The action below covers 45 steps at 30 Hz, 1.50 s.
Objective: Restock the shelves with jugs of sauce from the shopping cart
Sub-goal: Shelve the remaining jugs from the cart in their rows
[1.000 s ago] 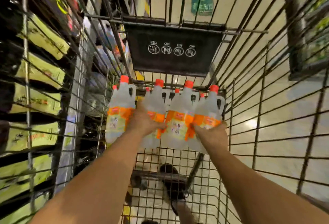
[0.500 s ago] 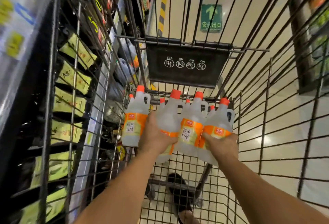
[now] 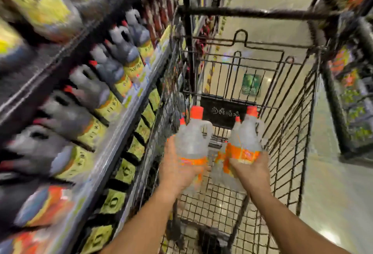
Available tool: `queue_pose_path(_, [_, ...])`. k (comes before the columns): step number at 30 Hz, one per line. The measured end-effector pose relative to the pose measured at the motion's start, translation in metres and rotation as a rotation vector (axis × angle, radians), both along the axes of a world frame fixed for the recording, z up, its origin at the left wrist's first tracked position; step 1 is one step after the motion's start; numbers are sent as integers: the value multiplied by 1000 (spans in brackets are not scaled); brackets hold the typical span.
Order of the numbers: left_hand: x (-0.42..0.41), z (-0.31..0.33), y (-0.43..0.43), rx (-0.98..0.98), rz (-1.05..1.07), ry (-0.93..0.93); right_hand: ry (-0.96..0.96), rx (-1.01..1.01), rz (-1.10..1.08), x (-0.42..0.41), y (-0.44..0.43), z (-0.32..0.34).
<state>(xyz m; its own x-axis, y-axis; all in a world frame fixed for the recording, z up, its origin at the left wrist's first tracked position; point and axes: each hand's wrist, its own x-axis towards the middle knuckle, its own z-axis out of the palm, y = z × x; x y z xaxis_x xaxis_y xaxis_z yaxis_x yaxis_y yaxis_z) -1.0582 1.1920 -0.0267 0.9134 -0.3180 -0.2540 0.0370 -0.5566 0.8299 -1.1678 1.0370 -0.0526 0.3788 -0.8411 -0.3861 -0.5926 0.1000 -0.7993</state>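
Clear jugs with orange caps and orange labels are lifted inside the black wire shopping cart [image 3: 290,136]. My left hand [image 3: 177,169] grips the left jugs [image 3: 192,140] from below and the side. My right hand [image 3: 251,170] grips the right jugs [image 3: 247,138] around their labels. A smaller-looking jug neck shows behind each front jug. The frame is blurred, so I cannot tell exactly how many jugs each hand holds.
Shelves [image 3: 129,112] on the left carry rows of dark jugs with yellow labels [image 3: 113,76]; more yellow-labelled packs fill the shelf below. A black rack [image 3: 347,84] stands at the right. The aisle floor [image 3: 333,193] runs beside the cart.
The view has swung up and left, bringing the shelf into sight. Both hands have raised the jugs off the cart's bottom and drawn them apart into two groups.
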Motion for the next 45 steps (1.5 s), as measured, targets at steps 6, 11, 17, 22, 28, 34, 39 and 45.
queue_pose_path(6, [-32,128,63,-159,72,-185,-275,-182,196,-15,40,121])
queue_pose_path(11, [-61,219,116,-257,130,-325,-466,-246,307,-23,81,224])
queue_pose_path(17, [-90,297,179,-338,226,-472,-627,-312,426,-14,136,316])
queue_pose_path(22, [-107,328,227,-344,357,-585,-696,-325,578,-12,185,350])
queue_pose_path(28, [-113,337,276,-340,524,-640,-744,-244,799,6,239,360])
queue_pose_path(34, [-108,323,313,-280,807,-638,-794,-138,973,37,282,355])
queue_pose_path(39, [-99,311,335,-202,1073,-611,-789,-96,1079,55,293,347])
queue_pose_path(45, [-87,305,357,-129,1336,-664,-784,-41,1188,79,300,336])
